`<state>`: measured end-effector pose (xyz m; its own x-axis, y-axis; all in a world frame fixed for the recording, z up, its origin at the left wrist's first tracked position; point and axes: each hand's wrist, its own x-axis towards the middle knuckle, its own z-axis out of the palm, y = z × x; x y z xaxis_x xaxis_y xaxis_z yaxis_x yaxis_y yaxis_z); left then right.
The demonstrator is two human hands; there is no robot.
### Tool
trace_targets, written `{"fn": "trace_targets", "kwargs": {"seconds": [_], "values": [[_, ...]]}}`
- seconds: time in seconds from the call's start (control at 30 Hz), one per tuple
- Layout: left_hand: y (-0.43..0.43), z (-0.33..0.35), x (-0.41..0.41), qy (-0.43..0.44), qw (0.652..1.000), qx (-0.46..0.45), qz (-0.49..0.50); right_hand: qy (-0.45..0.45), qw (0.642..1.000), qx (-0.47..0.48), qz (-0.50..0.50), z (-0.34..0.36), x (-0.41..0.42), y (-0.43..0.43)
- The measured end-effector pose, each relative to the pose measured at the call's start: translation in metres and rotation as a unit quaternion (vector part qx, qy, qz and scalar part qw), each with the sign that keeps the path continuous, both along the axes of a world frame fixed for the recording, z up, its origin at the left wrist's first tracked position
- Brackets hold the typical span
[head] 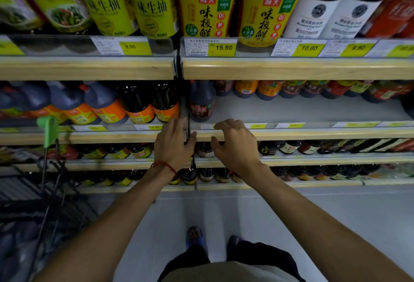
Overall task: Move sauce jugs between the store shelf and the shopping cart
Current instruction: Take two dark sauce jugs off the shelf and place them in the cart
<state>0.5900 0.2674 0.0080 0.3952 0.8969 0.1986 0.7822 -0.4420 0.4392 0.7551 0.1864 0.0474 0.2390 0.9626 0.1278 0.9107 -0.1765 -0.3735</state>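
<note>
My left hand (173,141) and right hand (235,147) are both up at the front edge of the middle shelf (313,135), centre of the frame, close together and holding nothing. My left fingers (173,125) reach forward fairly straight. My right fingers (227,125) are loosely curled by the edge. Just above and between them, a dark sauce jug (201,104) with a red label stands upright on that shelf. Orange-labelled jugs (89,109) line the shelf to its left. The shopping cart (48,128), with a green handle, sits at the lower left.
</note>
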Motion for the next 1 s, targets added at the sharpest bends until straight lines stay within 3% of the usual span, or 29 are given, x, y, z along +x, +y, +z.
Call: {"fn": "trace_targets", "kwargs": {"seconds": [0.17,0.43,0.63,1.0], "values": [[-0.029,0.011,-0.026,0.116,0.991,0.052,0.035,-0.033,0.998,0.031,0.043,-0.001,-0.012,-0.013],[-0.125,0.02,-0.071,0.176,0.974,0.023,0.144,-0.006,0.984,0.053,0.173,-0.01,-0.042,-0.048],[-0.199,0.028,-0.116,0.19,0.953,0.002,0.236,-0.004,0.96,0.039,0.276,-0.011,-0.09,-0.074],[-0.305,0.018,-0.277,0.174,0.901,-0.059,0.394,0.018,0.891,0.064,0.449,-0.004,-0.273,-0.103]]}}
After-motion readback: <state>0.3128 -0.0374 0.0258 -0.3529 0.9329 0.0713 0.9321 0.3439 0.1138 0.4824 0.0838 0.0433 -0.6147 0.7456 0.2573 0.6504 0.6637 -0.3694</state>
